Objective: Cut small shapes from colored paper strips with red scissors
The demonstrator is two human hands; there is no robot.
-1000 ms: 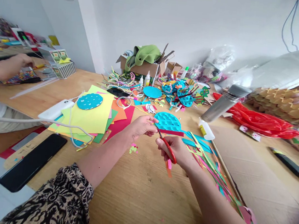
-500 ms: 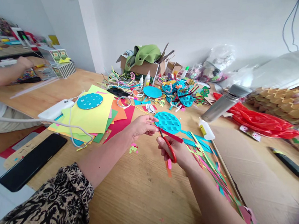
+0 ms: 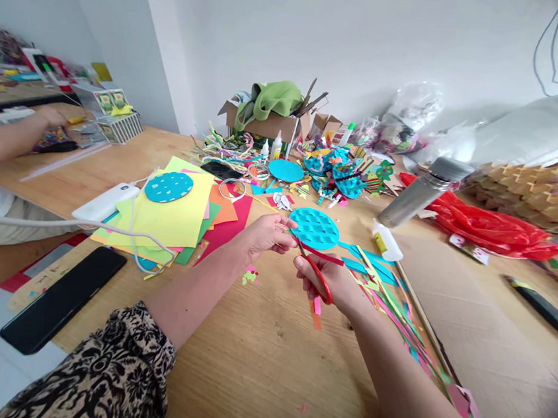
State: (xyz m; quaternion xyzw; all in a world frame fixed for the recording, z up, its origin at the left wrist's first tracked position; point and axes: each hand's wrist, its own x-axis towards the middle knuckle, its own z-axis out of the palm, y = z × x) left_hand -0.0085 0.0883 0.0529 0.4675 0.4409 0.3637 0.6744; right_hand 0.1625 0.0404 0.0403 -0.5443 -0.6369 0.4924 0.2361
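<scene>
Over the middle of the table my right hand [image 3: 322, 275] grips red-handled scissors [image 3: 323, 288], their blades pointing up and left toward my other hand. A dark red paper strip [image 3: 328, 257] runs from the fingertips of my left hand [image 3: 274, 234] past the blades and over my right hand. My left hand is closed in a pinch on that strip. Just beyond the hands lies a blue paper disc [image 3: 314, 228] with a woven-looking surface. Small green and pink paper bits [image 3: 251, 274] lie below my left hand, and orange and pink scraps [image 3: 316, 313] below the scissors.
Stacked coloured paper [image 3: 188, 219] and a black phone [image 3: 63, 299] lie left. To the right are a glue bottle [image 3: 386, 241], a steel flask [image 3: 417, 194], paper strips [image 3: 398, 308], cardboard [image 3: 476, 329] and a cutter [image 3: 545, 310]. Another person's arm [image 3: 12, 134] rests at far left.
My hands keep nearly the same pose. The red strip looks narrower and the scissors have turned slightly. The whole view has shifted a little.
</scene>
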